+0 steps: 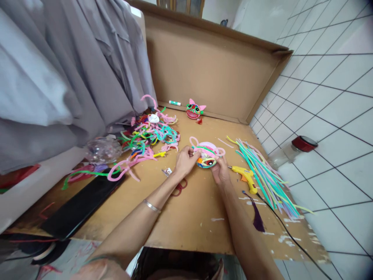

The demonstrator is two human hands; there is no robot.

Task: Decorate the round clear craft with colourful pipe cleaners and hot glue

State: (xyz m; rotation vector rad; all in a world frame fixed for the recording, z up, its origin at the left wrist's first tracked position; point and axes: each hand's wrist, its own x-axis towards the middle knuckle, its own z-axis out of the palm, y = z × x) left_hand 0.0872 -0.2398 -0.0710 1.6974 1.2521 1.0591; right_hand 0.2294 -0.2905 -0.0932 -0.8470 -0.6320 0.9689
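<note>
Between my two hands is a small animal head made of pipe cleaners [207,161], with pink loops for ears, a green band and a round eye. My left hand [186,158] closes on its left edge with thumb and fingers. On the other side my right hand [221,169] grips the lower right edge, its fingers partly hidden behind the piece. A yellow glue gun [245,178] lies just right of my right hand, its nozzle pointing toward it. Scissors with red handles [178,189] rest beneath my left wrist, partly covered by it.
A finished pipe-cleaner head [194,110] stands at the back by a glue stick [175,103]. Tangled pipe cleaners [154,134] pile at left, near a black slab [84,202]. Straight pipe cleaners [265,175] and a purple tassel [257,216] lie right. A cardboard wall [210,66] closes the back.
</note>
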